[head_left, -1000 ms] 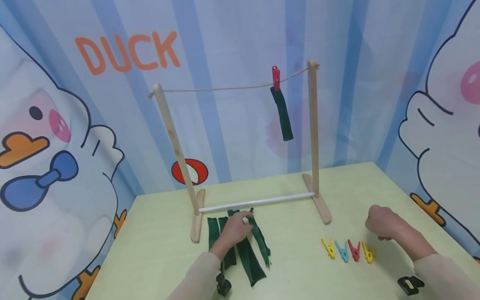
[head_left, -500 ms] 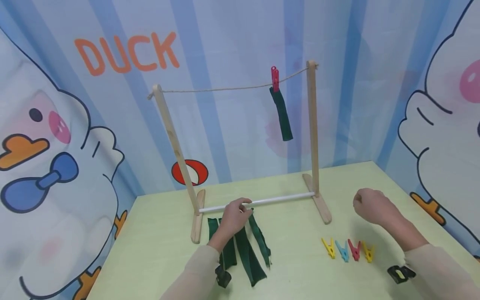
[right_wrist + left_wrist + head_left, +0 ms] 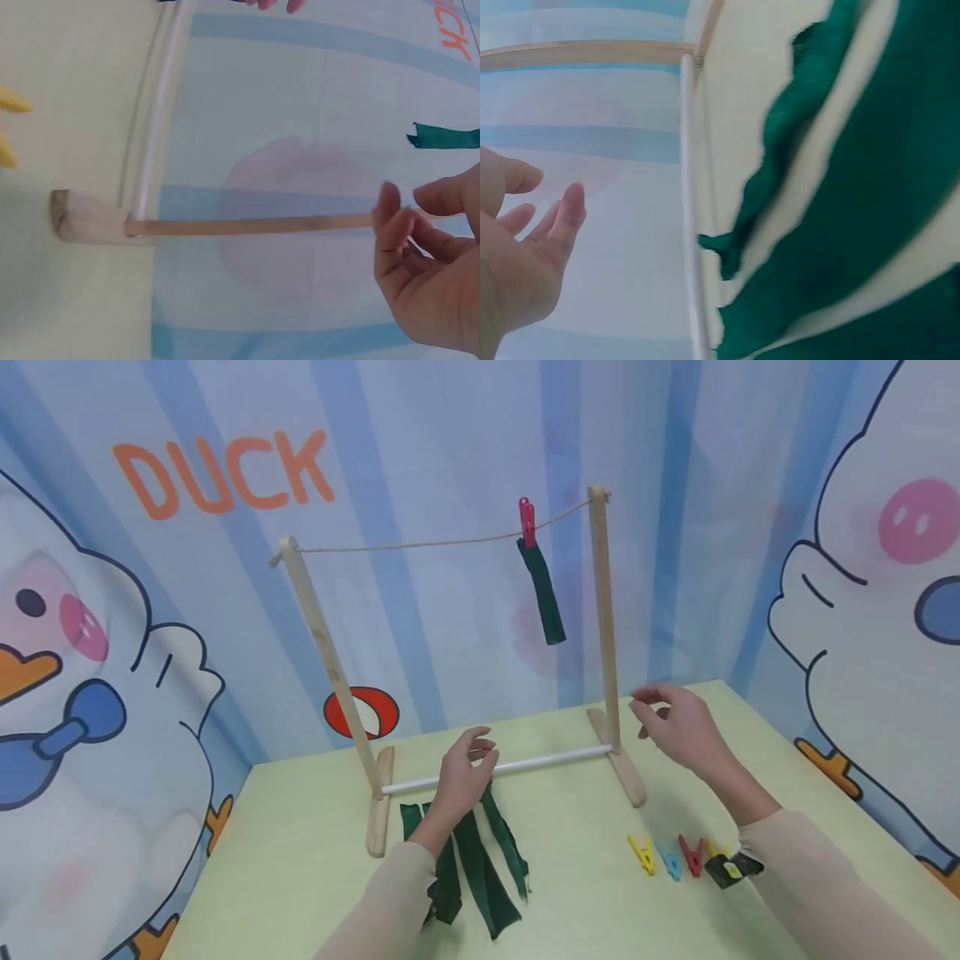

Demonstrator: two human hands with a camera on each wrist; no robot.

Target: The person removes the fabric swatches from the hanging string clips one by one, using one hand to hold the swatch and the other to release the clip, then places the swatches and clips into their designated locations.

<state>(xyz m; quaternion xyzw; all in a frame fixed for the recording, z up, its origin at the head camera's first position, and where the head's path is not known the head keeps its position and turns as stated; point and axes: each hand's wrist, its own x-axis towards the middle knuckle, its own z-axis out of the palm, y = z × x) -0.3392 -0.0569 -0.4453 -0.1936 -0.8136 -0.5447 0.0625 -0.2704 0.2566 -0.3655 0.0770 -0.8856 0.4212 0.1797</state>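
My left hand (image 3: 463, 772) is raised over the far ends of several dark green cloth strips (image 3: 476, 872) on the table. In the left wrist view its fingers are loosely bent, with nothing between them. To the right, my right hand (image 3: 678, 727) hovers beside the rack's right post (image 3: 604, 618). The right wrist view shows that hand's thumb and fingertips apart, holding nothing. One green cloth strip (image 3: 543, 597) hangs from the rope (image 3: 412, 544), clipped by a red clothespin (image 3: 528, 522). Several clothespins (image 3: 692, 855) lie below my right hand; one yellow one is partly hidden by the wrist camera.
The wooden rack stands on two feet (image 3: 380, 802), joined by a white bar (image 3: 555, 759) low across the table (image 3: 585, 902). A blue duck-print curtain (image 3: 442, 443) hangs behind and around the table.
Both hands have risen; the left moved up off the strips and the right moved up and left, its fingers loosening from a curled shape. The view has turned slightly right.
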